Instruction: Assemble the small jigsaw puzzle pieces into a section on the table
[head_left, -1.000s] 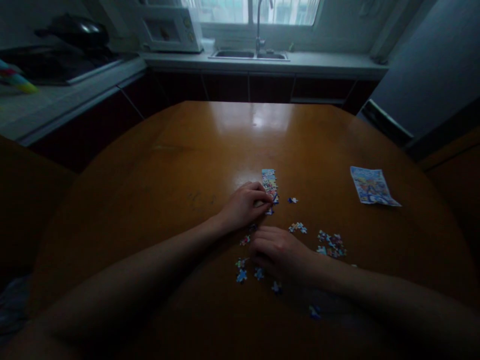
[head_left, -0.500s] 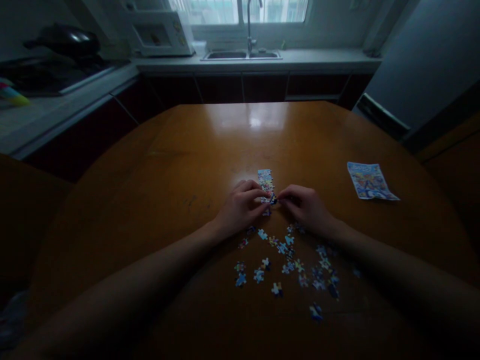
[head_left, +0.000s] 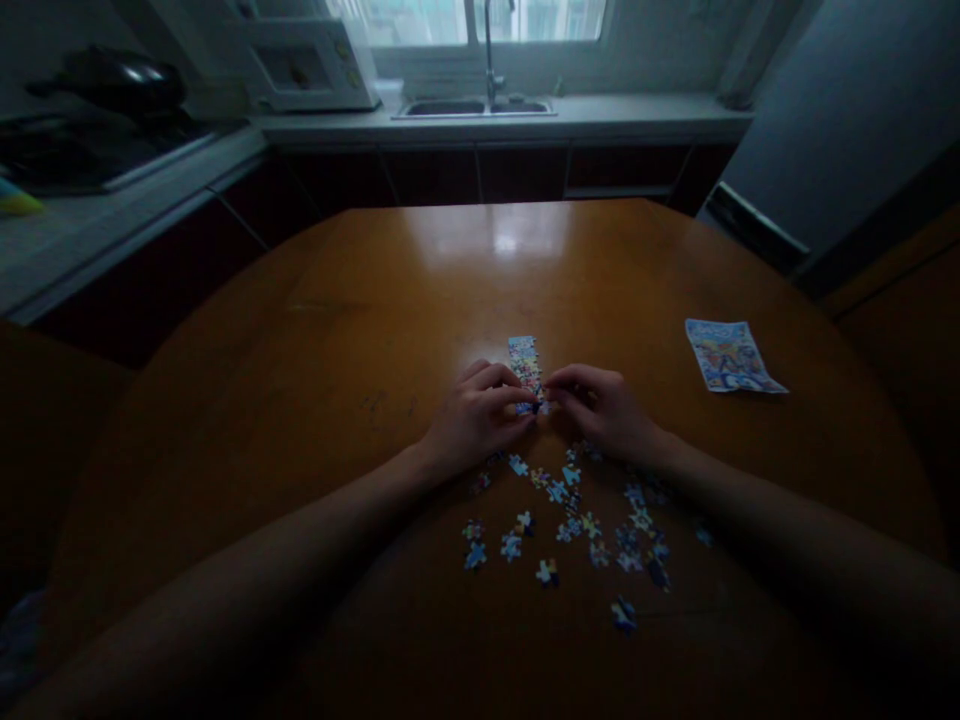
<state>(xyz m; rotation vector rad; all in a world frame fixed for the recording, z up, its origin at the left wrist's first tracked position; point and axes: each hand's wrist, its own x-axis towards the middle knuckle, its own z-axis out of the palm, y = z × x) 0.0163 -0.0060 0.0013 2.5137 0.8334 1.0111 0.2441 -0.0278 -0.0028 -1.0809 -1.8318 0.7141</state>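
A narrow strip of joined jigsaw pieces [head_left: 523, 352] lies upright on the table's middle, its lower end partly covered by my fingers. My left hand [head_left: 480, 408] rests at the strip's left side, thumb and forefinger closed around a dark puzzle piece [head_left: 536, 407] near the bottom end. From the right, my right hand [head_left: 596, 402] meets the strip's edge with thumb and forefinger pinched; whatever sits between those fingertips is too small to make out. Closer to me, several loose puzzle pieces [head_left: 556, 491] are scattered between my forearms.
A creased picture sheet [head_left: 731, 357] lies to the right on the wooden table [head_left: 420, 290]. Beyond the table's far edge run a counter with a sink [head_left: 480, 108] and a microwave [head_left: 307, 65]. A dark pan [head_left: 124, 80] stands on the stove at left.
The whole view has shifted slightly. My right hand has come closer to the left hand at the strip's lower end, and the dark piece there sits nearer my left fingertips.
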